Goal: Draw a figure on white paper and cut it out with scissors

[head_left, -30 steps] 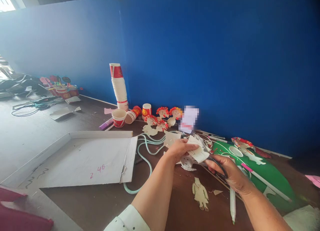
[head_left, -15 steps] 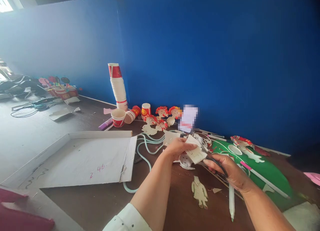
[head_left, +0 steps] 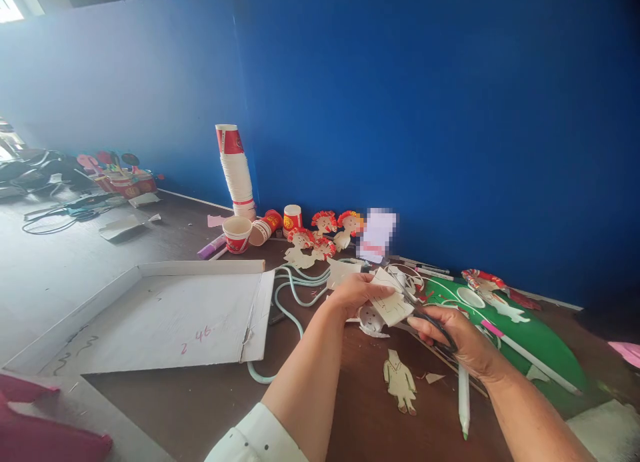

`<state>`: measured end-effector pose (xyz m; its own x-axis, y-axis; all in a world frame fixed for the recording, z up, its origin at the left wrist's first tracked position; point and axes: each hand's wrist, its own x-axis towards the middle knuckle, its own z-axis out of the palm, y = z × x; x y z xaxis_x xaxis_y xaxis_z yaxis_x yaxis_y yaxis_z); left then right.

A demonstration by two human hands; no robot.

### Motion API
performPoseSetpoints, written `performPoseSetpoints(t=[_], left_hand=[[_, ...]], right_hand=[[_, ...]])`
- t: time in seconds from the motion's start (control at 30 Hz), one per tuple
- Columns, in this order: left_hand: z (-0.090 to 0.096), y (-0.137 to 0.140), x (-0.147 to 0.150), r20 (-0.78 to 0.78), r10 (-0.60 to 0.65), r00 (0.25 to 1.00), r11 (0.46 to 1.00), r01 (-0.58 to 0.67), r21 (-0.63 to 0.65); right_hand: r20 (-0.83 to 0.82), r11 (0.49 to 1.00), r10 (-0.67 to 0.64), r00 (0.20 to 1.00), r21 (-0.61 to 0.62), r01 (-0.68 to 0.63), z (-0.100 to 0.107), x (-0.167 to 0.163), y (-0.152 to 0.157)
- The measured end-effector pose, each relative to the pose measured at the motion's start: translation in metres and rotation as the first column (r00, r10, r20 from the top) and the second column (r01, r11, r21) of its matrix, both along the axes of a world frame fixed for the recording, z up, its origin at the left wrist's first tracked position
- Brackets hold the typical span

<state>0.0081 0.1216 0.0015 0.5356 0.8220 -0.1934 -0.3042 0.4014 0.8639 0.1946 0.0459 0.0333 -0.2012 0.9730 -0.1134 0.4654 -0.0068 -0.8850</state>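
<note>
My left hand (head_left: 357,294) pinches a piece of cream paper (head_left: 390,305) with drawn lines on it. Black-handled scissors (head_left: 439,329) are gripped in my right hand (head_left: 457,339), their blades at the paper's right edge. Just below the paper, partly covered, lies a white cut-out face (head_left: 371,321). Nearer to me a cream paper cut-out figure (head_left: 400,382) rests flat on the brown table, with a small paper scrap (head_left: 434,378) beside it. A white marker with a green tip (head_left: 464,405) lies under my right wrist.
A shallow white box lid (head_left: 165,322) stands left, with pale cable (head_left: 287,302) beside it. Tall stacked paper cups (head_left: 237,175) and several red-fringed paper heads (head_left: 325,222) are against the blue partition (head_left: 400,102). A green sheet (head_left: 545,342) holding a pink-and-white marker (head_left: 533,359) lies right.
Both hands, the paper and the scissors stay in nearly the same place. The view has shifted very slightly.
</note>
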Motion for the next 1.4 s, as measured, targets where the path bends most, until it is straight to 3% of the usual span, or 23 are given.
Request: performPoseSetpoints(t=[0.77,1.4], left_hand=[[-0.005,0.004,-0.002,0.029,-0.082,0.996,0.996,0.083,-0.044],[0.0,0.004,-0.005,-0.068,-0.083,0.994,0.996,0.08,-0.042]], right_hand=[[0.075,0.994,0.092,0.993,-0.058,-0.088,-0.01,0.014,0.005],[0.076,0.987,0.118,0.99,-0.114,-0.109,-0.008,0.011,0.005]])
